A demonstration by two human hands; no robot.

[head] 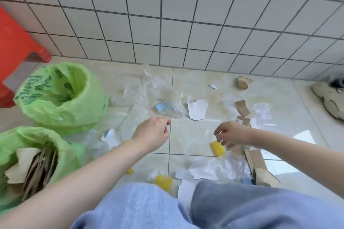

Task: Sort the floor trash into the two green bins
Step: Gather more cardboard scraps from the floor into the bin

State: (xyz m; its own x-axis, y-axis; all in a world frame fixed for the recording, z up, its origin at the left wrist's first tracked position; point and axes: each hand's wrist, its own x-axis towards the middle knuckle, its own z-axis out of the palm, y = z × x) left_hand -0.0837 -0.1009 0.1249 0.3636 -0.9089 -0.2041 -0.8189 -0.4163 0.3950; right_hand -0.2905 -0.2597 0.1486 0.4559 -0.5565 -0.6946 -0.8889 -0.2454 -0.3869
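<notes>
Starting at the left, two green bins stand on the floor: the near bin (pixel 28 152) already holds cardboard and paper scraps, while the far bin (pixel 61 95) shows only its printed liner, and what lies at its bottom cannot be told. Right of them the left hand (pixel 154 132) reaches out with its fingers loosely curled and its fingertips just at the near edge of the clear plastic film (pixel 158 91), which spreads toward the wall; blur hides whether a fold is pinched, so its grip cannot be told. That film looks weightless, limp and slippery, so an edge or bunched fold is likely the best place to pinch, and it may drag the small blue-and-white scrap (pixel 163 107) lying under or in it. Just right of the film lies a torn white paper (pixel 198 108), light and flat, probably easiest lifted by a raised corner. Further right, the right hand (pixel 234 133) hovers with fingers curled downward, holding nothing visible, directly above and beside the yellow ribbed piece (pixel 217 148), which seems light but stiffer and can be taken by its sides. Brown cardboard strips (pixel 242 108) lie beyond that hand, and a larger cardboard piece (pixel 260 169) lies nearer, both stiff enough to grasp by an edge.
</notes>
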